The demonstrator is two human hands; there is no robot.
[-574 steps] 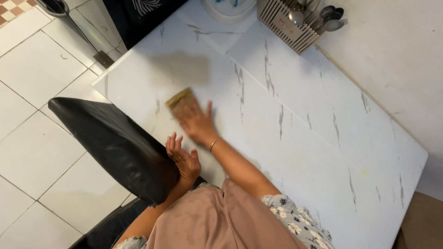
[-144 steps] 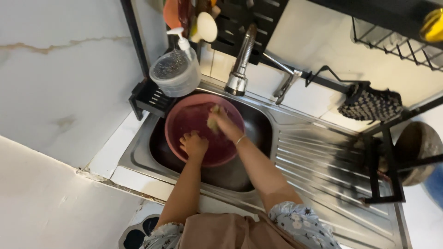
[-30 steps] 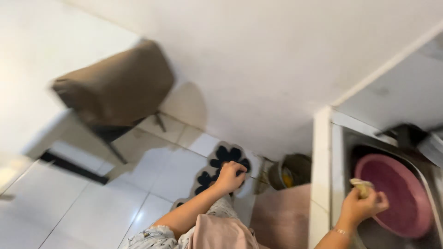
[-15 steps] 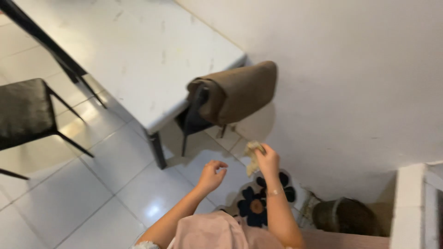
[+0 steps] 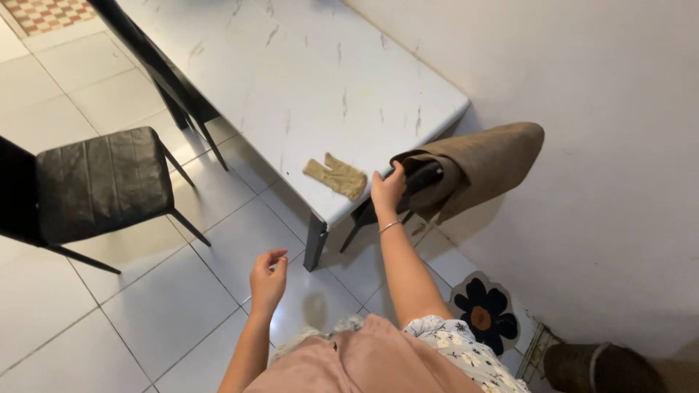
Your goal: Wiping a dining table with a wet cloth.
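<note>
A yellowish cloth (image 5: 336, 175) lies crumpled on the white marble-look table (image 5: 306, 80), near its front corner. My right hand (image 5: 387, 192) grips the black back of a chair (image 5: 426, 175) draped with a brown cloth (image 5: 477, 164), just right of the table corner. My left hand (image 5: 268, 279) hangs loosely over the floor with fingers half curled, holding nothing.
A black padded chair (image 5: 102, 183) stands on the white tiled floor at the left. A flower-shaped mat (image 5: 482, 314) lies by the wall at lower right, with a dark round bin (image 5: 597, 367) beside it. A white wall runs along the right.
The cloth has left my right hand and now lies on the table. My right hand has taken hold of the draped chair's back. The view has swung closer to the table.
</note>
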